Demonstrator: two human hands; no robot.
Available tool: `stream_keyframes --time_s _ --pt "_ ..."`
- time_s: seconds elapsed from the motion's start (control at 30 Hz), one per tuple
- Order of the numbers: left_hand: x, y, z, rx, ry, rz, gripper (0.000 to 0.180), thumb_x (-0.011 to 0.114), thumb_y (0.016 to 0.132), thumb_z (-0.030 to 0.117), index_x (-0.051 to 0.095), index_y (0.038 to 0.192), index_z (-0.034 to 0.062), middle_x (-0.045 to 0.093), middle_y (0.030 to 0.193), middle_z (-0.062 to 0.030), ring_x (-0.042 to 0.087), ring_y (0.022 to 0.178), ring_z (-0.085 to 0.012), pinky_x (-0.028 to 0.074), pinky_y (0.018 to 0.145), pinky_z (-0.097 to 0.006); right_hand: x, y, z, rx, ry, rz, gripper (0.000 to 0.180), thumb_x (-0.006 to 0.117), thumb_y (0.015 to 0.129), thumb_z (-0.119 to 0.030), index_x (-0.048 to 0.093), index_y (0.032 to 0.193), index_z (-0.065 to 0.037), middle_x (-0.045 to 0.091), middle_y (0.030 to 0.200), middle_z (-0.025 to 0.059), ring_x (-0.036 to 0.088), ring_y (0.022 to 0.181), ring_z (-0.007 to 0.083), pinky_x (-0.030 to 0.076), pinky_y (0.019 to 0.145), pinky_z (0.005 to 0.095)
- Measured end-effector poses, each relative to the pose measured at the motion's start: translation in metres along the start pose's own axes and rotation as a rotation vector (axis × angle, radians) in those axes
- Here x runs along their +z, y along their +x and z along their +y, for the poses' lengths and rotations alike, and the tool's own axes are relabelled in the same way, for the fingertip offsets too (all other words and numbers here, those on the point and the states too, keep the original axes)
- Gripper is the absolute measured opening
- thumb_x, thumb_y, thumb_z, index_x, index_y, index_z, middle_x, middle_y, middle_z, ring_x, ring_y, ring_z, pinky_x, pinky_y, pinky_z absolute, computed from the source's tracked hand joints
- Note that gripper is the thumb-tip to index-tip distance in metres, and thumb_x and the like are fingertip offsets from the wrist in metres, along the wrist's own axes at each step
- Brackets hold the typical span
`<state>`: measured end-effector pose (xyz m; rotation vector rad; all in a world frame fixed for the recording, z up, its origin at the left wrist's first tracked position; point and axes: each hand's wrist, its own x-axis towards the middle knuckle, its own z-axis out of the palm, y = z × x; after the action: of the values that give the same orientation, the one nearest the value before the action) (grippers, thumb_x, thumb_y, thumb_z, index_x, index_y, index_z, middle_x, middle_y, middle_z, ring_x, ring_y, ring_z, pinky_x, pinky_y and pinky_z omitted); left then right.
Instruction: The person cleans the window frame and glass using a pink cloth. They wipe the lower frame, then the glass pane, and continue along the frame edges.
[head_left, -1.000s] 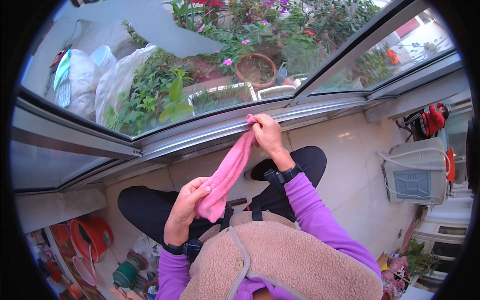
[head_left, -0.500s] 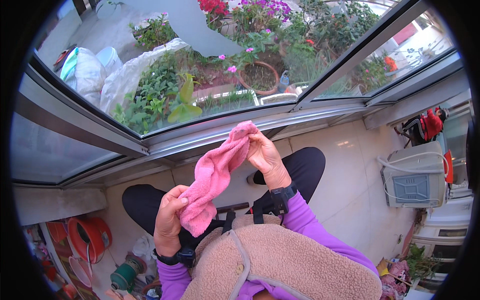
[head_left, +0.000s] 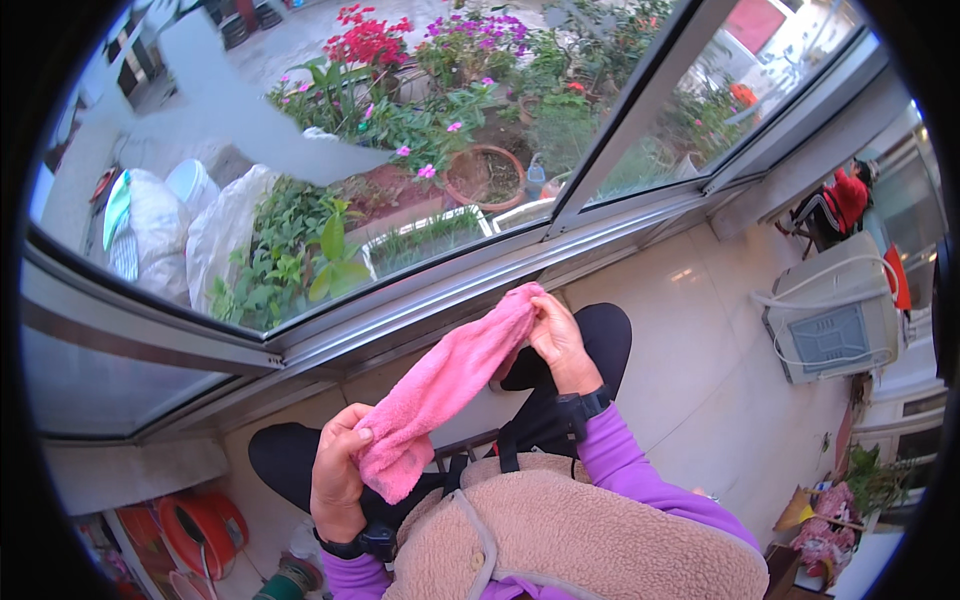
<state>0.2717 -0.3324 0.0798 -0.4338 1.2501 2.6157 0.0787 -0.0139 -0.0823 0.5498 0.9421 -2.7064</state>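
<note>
The pink cloth [head_left: 450, 385], wavy and overlapping the window frame [head_left: 400, 306] half a second ago, now lies straighter between both hands, on the person's side of the frame. The left hand's [head_left: 340, 470] grip pinches the end farther from the frame; the right hand's [head_left: 560, 345] grip pinches the nearer end. The cloth seems handled between the hands, not pressed against the frame.

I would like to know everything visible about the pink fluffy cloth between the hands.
The soft-looking pink fluffy cloth is gathered into a long slanting strip, with greyish marks near its lower end. The bare left hand grips that end; the bare right hand holds the upper one, above dark trousers.
</note>
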Motion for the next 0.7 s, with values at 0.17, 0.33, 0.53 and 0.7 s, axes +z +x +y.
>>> stream_keyframes --time_s 0.17,0.33,0.53,0.7 --pt "0.039 0.03 -0.002 -0.05 0.058 -0.096 0.028 0.062 0.085 0.012 0.064 0.108 -0.0043 0.07 0.099 -0.0097 0.066 0.088 -0.0135 0.05 0.085 -0.027 -0.036 0.032 -0.059 -0.243 -0.062 0.104 0.018 0.054 0.09 0.003 0.062 0.106 0.001 0.067 0.1 0.0116 0.067 0.092 0.0242 0.056 0.086 0.0372" --pt "0.081 0.07 -0.027 -0.174 0.137 -0.145 0.032 0.061 0.09 0.013 0.06 0.118 -0.0029 0.068 0.11 -0.0098 0.064 0.101 -0.0156 0.049 0.093 -0.029 -0.051 0.073 -0.123 -0.482 -0.158 0.243 0.015 0.057 0.089 0.005 0.063 0.102 0.001 0.067 0.094 0.0098 0.066 0.084 0.0212 0.057 0.077 0.0341" --pt "0.12 0.139 -0.056 -0.283 0.24 -0.301 0.04 0.057 0.093 0.013 0.056 0.13 -0.0027 0.065 0.118 -0.0095 0.062 0.103 -0.0138 0.048 0.091 -0.027 -0.084 0.147 -0.166 -0.75 -0.368 0.642 0.011 0.065 0.087 -0.001 0.066 0.097 0.001 0.068 0.088 0.006 0.064 0.077 0.0171 0.053 0.071 0.0322" --pt "0.128 0.153 -0.068 -0.311 0.266 -0.309 0.04 0.056 0.094 0.013 0.055 0.131 -0.0022 0.065 0.117 -0.0088 0.062 0.1 -0.0127 0.049 0.088 -0.026 -0.087 0.158 -0.132 -0.795 -1.08 0.863 0.019 0.071 0.082 -0.021 0.067 0.09 -0.004 0.069 0.081 0.0176 0.067 0.077 0.0344 0.052 0.073 0.0424"
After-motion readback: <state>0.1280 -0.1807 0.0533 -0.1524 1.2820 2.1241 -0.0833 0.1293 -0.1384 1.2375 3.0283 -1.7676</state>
